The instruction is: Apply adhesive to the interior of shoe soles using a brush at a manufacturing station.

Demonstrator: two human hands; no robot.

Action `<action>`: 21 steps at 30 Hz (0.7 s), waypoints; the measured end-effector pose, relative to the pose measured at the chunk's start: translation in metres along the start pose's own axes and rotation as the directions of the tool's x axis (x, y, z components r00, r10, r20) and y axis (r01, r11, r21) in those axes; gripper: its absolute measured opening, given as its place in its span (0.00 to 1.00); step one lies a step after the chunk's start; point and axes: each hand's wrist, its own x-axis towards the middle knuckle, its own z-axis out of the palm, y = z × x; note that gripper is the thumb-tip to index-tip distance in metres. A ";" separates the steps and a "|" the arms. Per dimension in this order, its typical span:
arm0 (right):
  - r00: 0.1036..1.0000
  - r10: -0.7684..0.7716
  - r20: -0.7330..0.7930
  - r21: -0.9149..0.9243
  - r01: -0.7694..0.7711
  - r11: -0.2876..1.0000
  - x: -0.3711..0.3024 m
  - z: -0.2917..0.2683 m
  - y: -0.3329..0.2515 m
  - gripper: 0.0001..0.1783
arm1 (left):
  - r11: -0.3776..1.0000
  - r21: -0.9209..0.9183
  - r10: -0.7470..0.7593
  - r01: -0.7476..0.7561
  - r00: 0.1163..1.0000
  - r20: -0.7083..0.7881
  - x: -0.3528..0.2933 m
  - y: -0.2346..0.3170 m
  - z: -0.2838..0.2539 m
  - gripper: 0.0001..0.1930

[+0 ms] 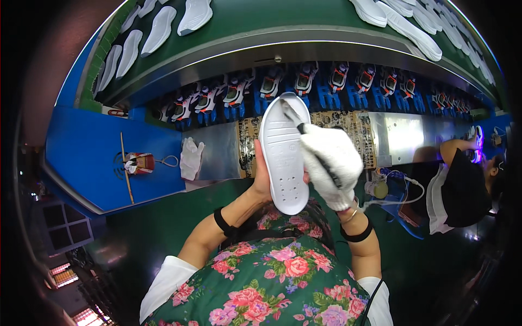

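A white shoe sole (284, 168) stands lengthwise before my chest, its holed end toward me. My bare left hand (262, 173) grips it from the left and beneath, with a fingertip showing at the right edge. On my right hand (333, 163) is a white knitted glove with dark marks. Its fingers are closed round the dark handle of a small brush (292, 115), whose tip lies at the sole's far end. The glove hides most of the handle.
Beyond the patterned work strip (353, 127), several sports shoes (270, 84) ride on blue holders. White soles (157, 31) lie on the green belt (272, 16) above. At left are a loose white glove (191, 158) and a red container (142, 163). A co-worker (467, 185) sits at right.
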 end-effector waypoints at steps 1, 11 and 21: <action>0.992 -0.072 0.100 -0.045 0.077 0.996 -0.004 -0.002 -0.002 0.16 | 0.983 0.185 0.051 -0.001 0.963 -0.265 0.001 0.000 0.007 0.52; 0.960 -0.117 0.254 0.028 0.113 0.993 -0.007 -0.012 -0.007 0.18 | 0.959 0.283 0.131 0.027 0.841 -0.525 0.009 0.012 0.002 0.52; 0.957 -0.157 0.244 0.070 0.144 0.987 -0.029 -0.005 -0.007 0.19 | 0.968 0.238 0.014 0.080 0.930 -0.369 0.015 0.022 -0.011 0.58</action>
